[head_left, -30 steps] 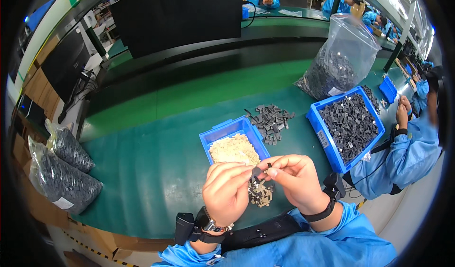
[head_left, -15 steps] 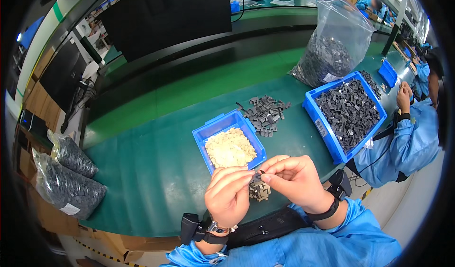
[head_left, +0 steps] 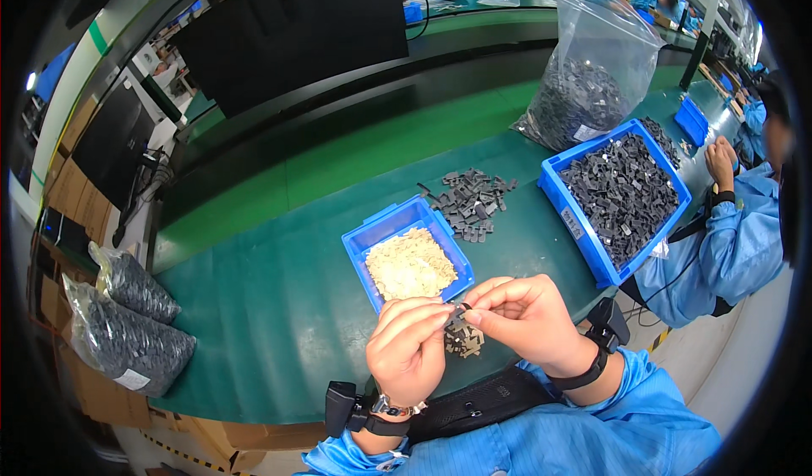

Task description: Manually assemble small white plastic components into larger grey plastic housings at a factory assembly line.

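Close together at the table's near side, my left hand (head_left: 408, 349) and my right hand (head_left: 529, 320) pinch a small dark plastic piece (head_left: 458, 314) between their fingertips. Both hands are closed, and the fingers partly cover the piece. Just below the fingertips lies a small pile of mixed dark and beige pieces (head_left: 464, 341). Beyond my left hand stands a small blue bin (head_left: 359, 266) filled with thin beige pieces (head_left: 413, 263). A loose heap of dark grey plastic pieces (head_left: 474, 204) lies behind the bin, to its right.
A larger blue bin (head_left: 584, 243) full of dark pieces stands at the right, a big clear bag (head_left: 584, 87) of them behind it. Two more filled bags (head_left: 131, 341) sit at the table's left edge. A co-worker in blue (head_left: 719, 239) sits at the right. A black monitor (head_left: 296, 36) stands behind.
The view has shifted slightly. Both hands keep the same pinch on the dark piece, with hardly any visible movement. The co-worker at the right has moved a little.
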